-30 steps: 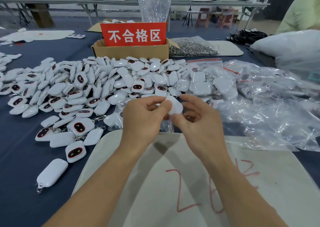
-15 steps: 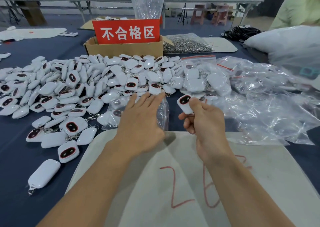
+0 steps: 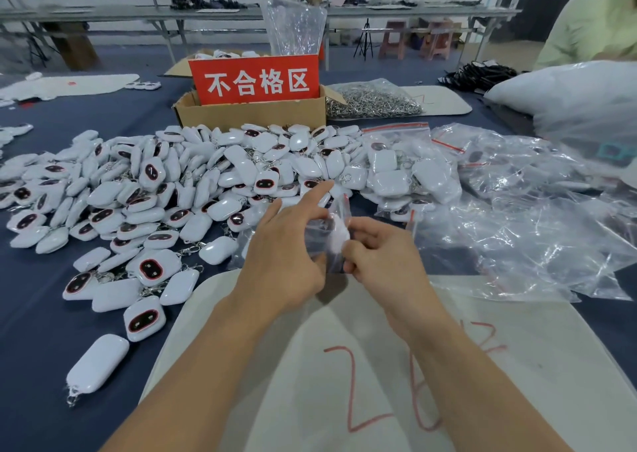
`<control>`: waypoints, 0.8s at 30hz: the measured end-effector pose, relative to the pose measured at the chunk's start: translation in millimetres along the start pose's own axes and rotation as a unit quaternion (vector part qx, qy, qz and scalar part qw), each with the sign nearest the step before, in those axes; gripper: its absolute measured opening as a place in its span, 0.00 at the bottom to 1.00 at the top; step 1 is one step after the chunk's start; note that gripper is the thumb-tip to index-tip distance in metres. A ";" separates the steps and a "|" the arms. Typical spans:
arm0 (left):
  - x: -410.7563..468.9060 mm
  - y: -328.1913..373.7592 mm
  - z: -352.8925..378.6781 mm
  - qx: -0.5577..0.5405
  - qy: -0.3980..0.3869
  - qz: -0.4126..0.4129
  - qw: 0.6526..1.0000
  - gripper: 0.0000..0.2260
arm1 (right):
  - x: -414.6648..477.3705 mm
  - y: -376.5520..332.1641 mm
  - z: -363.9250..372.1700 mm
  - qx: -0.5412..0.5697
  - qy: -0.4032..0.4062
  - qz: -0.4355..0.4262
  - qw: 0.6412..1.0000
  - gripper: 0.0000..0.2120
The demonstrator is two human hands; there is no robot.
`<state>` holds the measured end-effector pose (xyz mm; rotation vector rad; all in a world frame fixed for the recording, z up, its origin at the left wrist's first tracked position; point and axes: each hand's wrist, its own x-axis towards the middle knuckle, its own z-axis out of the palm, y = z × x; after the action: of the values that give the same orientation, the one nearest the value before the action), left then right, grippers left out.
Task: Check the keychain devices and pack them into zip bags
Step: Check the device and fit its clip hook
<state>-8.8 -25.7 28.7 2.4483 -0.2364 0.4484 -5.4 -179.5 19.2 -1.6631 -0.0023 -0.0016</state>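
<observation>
My left hand (image 3: 286,258) holds a small clear zip bag (image 3: 319,234) upright by its side, thumb under it, index finger pointing up. My right hand (image 3: 382,255) pinches a white keychain device (image 3: 338,232) that sits in the bag's mouth, blurred and partly hidden by plastic. Both hands meet above the far edge of a white mat (image 3: 379,365) marked with red numbers. A big pile of white keychain devices (image 3: 179,189) with dark red-rimmed faces covers the blue table to the left and behind.
A cardboard box (image 3: 251,114) with a red sign stands behind the pile. Metal rings in a bag (image 3: 372,102) lie beside it. Filled zip bags (image 3: 406,172) and loose clear bags (image 3: 534,217) spread to the right. A person in a pale green top (image 3: 593,21) sits far right.
My left hand lifted a zip bag from the table. My right hand brought the white device left and into the bag's mouth.
</observation>
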 end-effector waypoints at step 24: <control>24.8 -21.1 -46.4 -0.459 0.284 -0.096 0.836 0.22 | 1.0 -10.7 -11.6 0.095 0.074 0.014 0.993 0.08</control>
<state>7.9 17.9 60.8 1.3048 0.0561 0.7378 -4.4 -190.0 30.9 -1.4691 0.1288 -0.1006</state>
